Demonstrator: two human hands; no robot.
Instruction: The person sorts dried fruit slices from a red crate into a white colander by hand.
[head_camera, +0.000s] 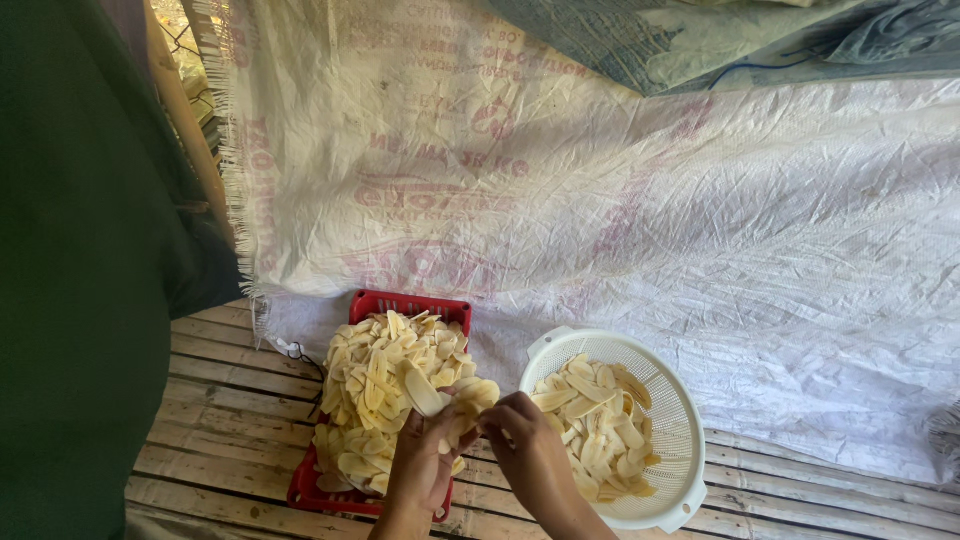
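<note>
From the head view, my left hand (420, 465) is cupped around a small bunch of pale slices (440, 398), their tips sticking up past my fingers and away from me. It is closed on them, not clenched hard; the slices fan out loosely above my thumb. My right hand (530, 450) sits just to the right of that bunch, fingertips pinched in toward it and touching the nearest slice. I cannot tell whether the right fingers hold a slice of their own or only press against the bunch.

The bunch lies between my two hands, a little nearer the left, and its long axis runs roughly away from me, leaning slightly rightward. Directly behind and beneath my left hand is the red crate (408, 304), heaped with the same slices; the heap touches my held bunch at its far side. To the right of my right hand, just beside the wrist, is the white colander (670, 400), holding a shallower layer of slices. My right hand is the nearer one to it; its rim lies under my forearm.

Both vessels rest on slatted bamboo flooring (220, 400), with a white woven sheet (700, 230) spread beyond them.
</note>
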